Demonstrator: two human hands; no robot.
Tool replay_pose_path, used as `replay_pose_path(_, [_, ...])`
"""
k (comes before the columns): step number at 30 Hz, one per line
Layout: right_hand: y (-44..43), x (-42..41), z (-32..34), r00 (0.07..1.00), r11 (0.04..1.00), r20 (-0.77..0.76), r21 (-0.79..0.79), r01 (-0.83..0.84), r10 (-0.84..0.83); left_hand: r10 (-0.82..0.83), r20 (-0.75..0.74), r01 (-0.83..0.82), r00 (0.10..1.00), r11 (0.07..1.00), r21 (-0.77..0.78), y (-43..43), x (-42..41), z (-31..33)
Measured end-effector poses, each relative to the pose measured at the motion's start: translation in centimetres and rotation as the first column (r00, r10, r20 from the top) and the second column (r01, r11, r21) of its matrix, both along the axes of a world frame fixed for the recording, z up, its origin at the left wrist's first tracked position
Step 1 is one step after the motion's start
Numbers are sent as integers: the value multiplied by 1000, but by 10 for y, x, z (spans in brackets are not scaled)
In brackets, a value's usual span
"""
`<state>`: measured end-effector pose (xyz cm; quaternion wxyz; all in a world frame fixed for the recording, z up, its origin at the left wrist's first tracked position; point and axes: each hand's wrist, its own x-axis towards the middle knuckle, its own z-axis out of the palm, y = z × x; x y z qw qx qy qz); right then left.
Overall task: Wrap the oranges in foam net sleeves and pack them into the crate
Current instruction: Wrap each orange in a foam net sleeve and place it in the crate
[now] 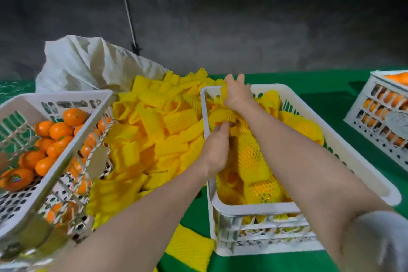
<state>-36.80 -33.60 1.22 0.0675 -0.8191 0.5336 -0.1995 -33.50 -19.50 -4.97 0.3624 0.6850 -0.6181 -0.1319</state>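
A green desk (309, 86) stands before a dark grey wall (220, 28). A white sack (88, 64) slumps at the desk's back left. In front of it, a heap of yellow sleeves (159, 130) covers the middle of the desk. At the left edge a white bin (66, 95) tilts, holding bare oranges (59, 130). Right of the heap sits the crate (254, 208), with wrapped oranges (254, 161) lying inside it. A third box (362, 106) of fruit sits at the right edge. One loose net (189, 247) lies flat at the near edge, just left of the crate.

Both forearms stretch forward from the near edge, bare to the elbow. The left hand (217, 146) crosses the crate's left rim, palm turned inward. The right hand (237, 95) reaches to the crate's far left corner, its back facing up.

A sleeve (219, 115) runs between the two hands, above the far left of the crate. The left fingers (225, 126) are curled together, pinching its near end, where a bit of orange skin shows. The right fingers bend down over its far end by the rim and grip it; their tips are hidden
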Motion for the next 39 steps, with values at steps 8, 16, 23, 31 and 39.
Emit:
replay_pose_path(8, [-10,17,-10,956,997,-291,79,-12,35,72,44,-71,996,997,-27,-5,0,-3])
replay_pose_path(16, [49,9,7,988,981,28,-123,-147,152,113,-520,-162,847,986,-48,18,13,17])
replay_pose_path(23, [140,49,11,879,902,208,-163,-401,429,246,-569,-270,785,962,44,81,132,51])
replay_pose_path(31, [180,164,-76,910,823,5,424,-377,415,390,-520,-445,760,895,21,174,235,57])
replay_pose_path(39, [180,212,-115,966,908,257,409,-95,-15,389,-581,-454,715,890,37,219,286,40])
